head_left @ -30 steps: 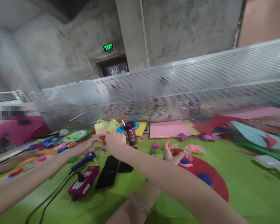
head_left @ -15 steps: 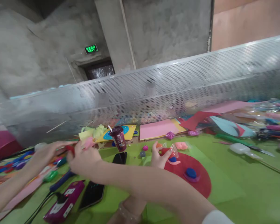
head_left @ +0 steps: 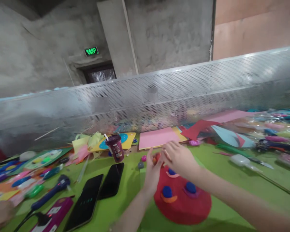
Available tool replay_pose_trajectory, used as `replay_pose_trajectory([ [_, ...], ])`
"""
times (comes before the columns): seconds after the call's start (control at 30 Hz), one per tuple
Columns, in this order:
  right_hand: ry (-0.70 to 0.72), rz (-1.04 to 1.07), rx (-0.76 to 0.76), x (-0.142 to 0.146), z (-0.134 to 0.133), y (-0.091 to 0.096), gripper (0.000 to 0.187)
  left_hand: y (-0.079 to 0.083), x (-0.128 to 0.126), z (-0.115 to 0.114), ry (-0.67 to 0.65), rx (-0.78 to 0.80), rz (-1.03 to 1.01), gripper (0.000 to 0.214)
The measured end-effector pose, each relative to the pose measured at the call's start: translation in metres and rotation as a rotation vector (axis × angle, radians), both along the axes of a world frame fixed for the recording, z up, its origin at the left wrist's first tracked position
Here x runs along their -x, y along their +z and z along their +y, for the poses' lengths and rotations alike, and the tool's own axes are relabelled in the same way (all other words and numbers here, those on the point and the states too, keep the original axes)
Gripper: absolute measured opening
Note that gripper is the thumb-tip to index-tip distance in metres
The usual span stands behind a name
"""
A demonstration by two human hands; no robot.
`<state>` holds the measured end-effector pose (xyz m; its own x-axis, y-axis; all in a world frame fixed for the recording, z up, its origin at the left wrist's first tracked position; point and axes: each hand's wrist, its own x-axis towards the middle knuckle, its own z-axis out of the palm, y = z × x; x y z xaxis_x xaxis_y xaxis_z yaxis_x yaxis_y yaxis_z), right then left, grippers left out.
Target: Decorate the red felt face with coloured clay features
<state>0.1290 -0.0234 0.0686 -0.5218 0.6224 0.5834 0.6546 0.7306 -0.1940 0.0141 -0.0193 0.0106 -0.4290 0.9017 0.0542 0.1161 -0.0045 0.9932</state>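
Note:
Above the upper edge of a red paper disc (head_left: 183, 209), my left hand (head_left: 152, 170) and my right hand (head_left: 181, 159) meet at the fingertips. Pinched between them is a small orange-red lump of clay (head_left: 156, 158), partly hidden by the fingers. Blue clay rounds (head_left: 167, 191) sit on the disc, each with a curved strip of orange, purple or pink clay beside it. A light green sheet (head_left: 145, 222) lies under the disc. Just beyond my left hand are a pink ball (head_left: 144, 158) and a grey ball (head_left: 140, 165).
Two phones (head_left: 87, 199) and a purple power strip (head_left: 55, 216) lie left, near a glue gun (head_left: 50, 193). A dark cup (head_left: 116, 148) with a straw stands behind. Another person's hand (head_left: 1, 214) is lower left. A craft knife (head_left: 244, 153) lies right, before a mesh screen (head_left: 183, 87).
My right hand has come back from the far left, where it was beside another person's hand and something red, to meet my left hand. The other person's hand has drawn back to the lower left.

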Motion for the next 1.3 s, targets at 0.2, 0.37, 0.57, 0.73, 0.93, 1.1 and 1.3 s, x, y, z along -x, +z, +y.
replay_pose_trajectory([
  [0.2,-0.104,-0.034,0.224,-0.048,0.029,-0.025,0.033,-0.006,0.0,0.002,-0.362,-0.31,-0.21,0.063],
  [0.37,-0.069,-0.057,0.224,-0.037,0.015,-0.026,0.028,-0.007,-0.001,-0.001,-0.392,-0.33,-0.111,0.059],
  [0.57,-0.154,-0.121,0.063,-0.04,0.015,-0.03,0.024,-0.004,-0.001,-0.011,-0.153,-0.438,0.222,0.043],
  [0.73,-0.067,-0.292,-0.177,-0.041,0.01,-0.036,0.014,0.006,-0.008,-0.025,-0.41,-0.365,0.004,0.047],
  [0.93,0.029,-0.363,-0.44,-0.039,0.003,-0.039,0.022,0.008,-0.011,-0.022,-0.314,-0.221,-0.239,0.059],
  [1.1,0.09,-0.295,-0.672,-0.039,0.003,-0.036,0.031,0.013,-0.009,-0.021,-0.283,-0.117,-0.51,0.068],
  [1.3,0.15,-0.235,-0.586,-0.04,0.007,-0.04,0.033,0.013,-0.007,-0.02,-0.298,-0.04,-0.651,0.075],
])
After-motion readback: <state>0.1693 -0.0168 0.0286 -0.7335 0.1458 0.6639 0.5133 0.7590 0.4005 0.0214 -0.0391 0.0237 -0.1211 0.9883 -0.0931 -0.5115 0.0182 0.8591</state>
